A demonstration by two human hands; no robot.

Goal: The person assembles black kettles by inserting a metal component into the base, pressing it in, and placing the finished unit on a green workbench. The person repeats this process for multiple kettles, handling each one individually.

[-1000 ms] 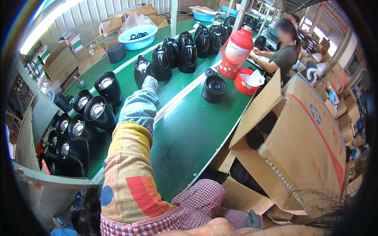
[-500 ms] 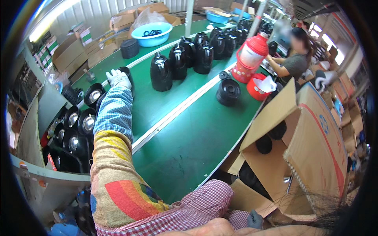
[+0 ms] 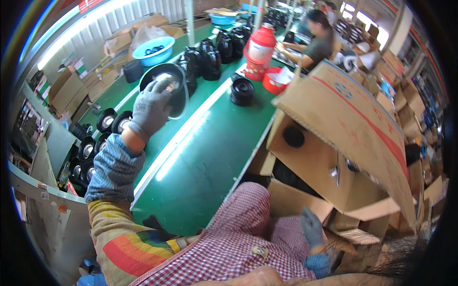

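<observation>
My left hand (image 3: 150,110), in a grey glove, is closed on a black jug (image 3: 150,76). The jug is raised above the green bench and tilted, so its round open end and a silvery inside show. My fingers hide part of it, and its edge is blurred by motion. Low on the right, my gloved right hand (image 3: 312,228) is held near my checked apron, beside a cardboard box (image 3: 348,109); its fingers are stretched out and hold nothing. Left of the bench lie several similar black jugs (image 3: 106,120) with silvery insides.
Several shiny black jugs (image 3: 210,62) stand along the green bench (image 3: 205,157). A stack of black round parts (image 3: 242,91), a red-and-white flask (image 3: 260,50), a red basin (image 3: 275,80) and a blue basin (image 3: 155,58) stand there too. Another person (image 3: 317,45) works farther along.
My left hand has lifted a black jug from the bench's left side and brought it nearer, tilted. My right hand has come further into view at the lower right. The view has shifted.
</observation>
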